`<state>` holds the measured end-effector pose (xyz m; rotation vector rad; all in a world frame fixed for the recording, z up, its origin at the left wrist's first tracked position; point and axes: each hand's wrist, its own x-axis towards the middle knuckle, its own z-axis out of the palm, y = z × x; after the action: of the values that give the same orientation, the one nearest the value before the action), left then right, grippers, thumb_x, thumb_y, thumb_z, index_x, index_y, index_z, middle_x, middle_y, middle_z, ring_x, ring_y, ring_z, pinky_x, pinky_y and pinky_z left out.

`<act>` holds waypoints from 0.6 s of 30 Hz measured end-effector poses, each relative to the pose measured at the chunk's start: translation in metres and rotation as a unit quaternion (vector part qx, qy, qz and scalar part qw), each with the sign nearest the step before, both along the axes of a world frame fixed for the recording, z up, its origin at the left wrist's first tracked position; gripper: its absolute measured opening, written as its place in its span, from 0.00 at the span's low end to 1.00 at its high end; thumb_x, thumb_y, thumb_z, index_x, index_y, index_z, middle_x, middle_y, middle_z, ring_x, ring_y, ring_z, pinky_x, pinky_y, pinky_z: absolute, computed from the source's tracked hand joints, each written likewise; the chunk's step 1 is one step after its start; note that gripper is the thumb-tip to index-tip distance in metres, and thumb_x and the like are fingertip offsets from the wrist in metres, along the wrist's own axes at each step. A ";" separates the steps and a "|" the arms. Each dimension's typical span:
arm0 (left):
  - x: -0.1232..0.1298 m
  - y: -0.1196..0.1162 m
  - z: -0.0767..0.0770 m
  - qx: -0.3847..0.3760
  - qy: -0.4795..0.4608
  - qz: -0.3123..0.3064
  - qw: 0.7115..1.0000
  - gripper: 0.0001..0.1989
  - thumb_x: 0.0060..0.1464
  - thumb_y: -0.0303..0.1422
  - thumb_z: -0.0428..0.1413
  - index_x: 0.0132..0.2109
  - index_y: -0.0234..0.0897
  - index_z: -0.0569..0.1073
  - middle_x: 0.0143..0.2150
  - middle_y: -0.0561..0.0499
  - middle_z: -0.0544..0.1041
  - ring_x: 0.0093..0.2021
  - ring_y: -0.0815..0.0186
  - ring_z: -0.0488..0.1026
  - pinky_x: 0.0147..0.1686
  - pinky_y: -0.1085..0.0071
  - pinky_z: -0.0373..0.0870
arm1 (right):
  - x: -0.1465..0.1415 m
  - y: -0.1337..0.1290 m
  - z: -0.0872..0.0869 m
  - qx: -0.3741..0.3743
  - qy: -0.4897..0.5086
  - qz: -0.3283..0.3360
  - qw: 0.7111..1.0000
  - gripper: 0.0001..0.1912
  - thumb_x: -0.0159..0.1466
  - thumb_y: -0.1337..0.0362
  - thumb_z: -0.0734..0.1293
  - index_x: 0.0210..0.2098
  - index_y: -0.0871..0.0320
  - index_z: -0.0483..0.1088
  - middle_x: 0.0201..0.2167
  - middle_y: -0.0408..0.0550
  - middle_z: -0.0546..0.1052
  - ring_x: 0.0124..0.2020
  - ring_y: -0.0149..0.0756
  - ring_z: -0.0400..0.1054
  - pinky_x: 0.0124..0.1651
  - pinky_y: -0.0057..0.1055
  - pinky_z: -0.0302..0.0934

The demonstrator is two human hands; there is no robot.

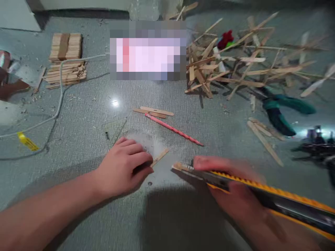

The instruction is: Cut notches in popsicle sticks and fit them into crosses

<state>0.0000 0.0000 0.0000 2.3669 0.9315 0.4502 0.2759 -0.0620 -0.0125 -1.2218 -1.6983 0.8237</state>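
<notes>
My left hand (128,164) is closed, pinching a short piece of popsicle stick (161,157) that sticks out past the fingertips over the table. In my right hand (232,195), blurred by motion, is a yellow and black utility knife (277,202). Its blade end points left toward the stick piece, apart from it, and a bit of wood shows by the blade. A pink pencil (174,129) lies just beyond my hands, its upper end by two popsicle sticks (157,111). Close to my left hand is a clear set square (113,130).
Loose popsicle sticks (209,69) are heaped at the back right, near green-handled pliers (278,108). Sticks lie bundled (66,47) at the back left beside a white cable (61,87) with a yellow tag (27,142). A dark object (316,146) sits at the right edge.
</notes>
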 end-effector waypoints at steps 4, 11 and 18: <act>0.000 -0.006 -0.004 0.076 -0.015 -0.037 0.996 0.06 0.67 0.32 0.60 0.40 0.38 0.80 0.34 0.54 0.80 0.34 0.66 0.73 0.38 0.65 0.67 | -0.006 0.004 0.006 0.023 -0.065 -0.016 0.998 0.05 0.66 0.61 0.73 0.41 0.49 0.76 0.26 0.40 0.81 0.21 0.34 0.75 0.22 0.27 0.66; 0.001 -0.015 -0.002 0.134 0.016 -0.082 0.987 0.08 0.68 0.27 0.55 0.43 0.32 0.80 0.35 0.49 0.80 0.31 0.65 0.71 0.31 0.65 0.67 | -0.018 0.013 0.012 0.030 -0.102 0.029 0.994 0.12 0.66 0.70 0.64 0.44 0.52 0.77 0.35 0.45 0.85 0.35 0.37 0.82 0.37 0.28 0.77; 0.001 0.001 0.000 0.072 0.031 -0.038 0.996 0.11 0.66 0.35 0.56 0.53 0.39 0.78 0.55 0.44 0.78 0.57 0.52 0.72 0.59 0.51 0.64 | -0.022 0.016 0.009 0.021 -0.080 0.041 0.996 0.10 0.63 0.72 0.73 0.42 0.52 0.78 0.40 0.45 0.86 0.37 0.36 0.84 0.44 0.26 0.78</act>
<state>0.0011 0.0011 0.0005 2.5516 0.8583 0.4291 0.2537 -0.0464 -0.0037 -1.2241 -1.8964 0.7516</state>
